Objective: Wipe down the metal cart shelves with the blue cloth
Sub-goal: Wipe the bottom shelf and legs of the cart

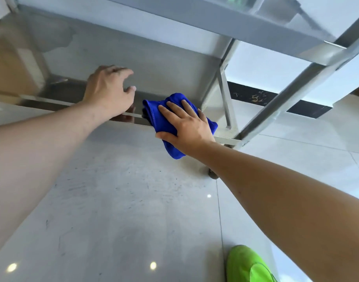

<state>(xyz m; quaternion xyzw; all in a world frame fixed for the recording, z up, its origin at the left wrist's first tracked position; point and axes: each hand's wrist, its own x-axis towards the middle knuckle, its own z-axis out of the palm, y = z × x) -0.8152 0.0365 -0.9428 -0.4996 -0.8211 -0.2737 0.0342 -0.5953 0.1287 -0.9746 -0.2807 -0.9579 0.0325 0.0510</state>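
Observation:
The metal cart's lower shelf [164, 64] is a shiny steel tray seen from above and in front. A bunched blue cloth [154, 112] lies over its front rim near the right corner. My right hand [186, 127] presses flat on the cloth, fingers spread across it. My left hand [109, 92] rests on the front rim [52, 102] to the left of the cloth, fingers curled loosely over the edge and holding nothing else. An upper shelf [215, 19] hangs over the back of the lower one.
The cart's right front post [296, 94] slants up to the top right, with a second leg [225, 98] behind it. A caster [213, 176] shows under the corner. Glossy pale floor tiles [123, 210] lie below. A green shoe [247, 265] is at the bottom right.

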